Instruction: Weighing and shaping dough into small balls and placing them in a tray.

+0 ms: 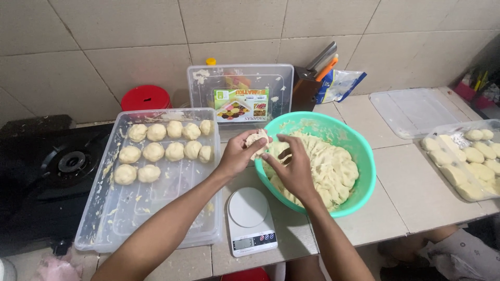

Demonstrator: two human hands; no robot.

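Observation:
My left hand [238, 155] and my right hand [290, 165] meet over the near-left rim of a green bowl [359, 156] full of pale dough [333, 171]. Between their fingers is a small piece of dough [257, 140], pinched from both sides. To the left lies a clear plastic tray [156, 208] with several round dough balls [166, 147] in rows at its far end. A small white kitchen scale [250, 221] sits on the counter below my hands.
A gas stove [47, 171] stands at far left and a red lid [146, 97] behind the tray. A clear box [239, 88] leans on the wall. At right are a clear lid [414, 110] and a tray of dough pieces [469, 156].

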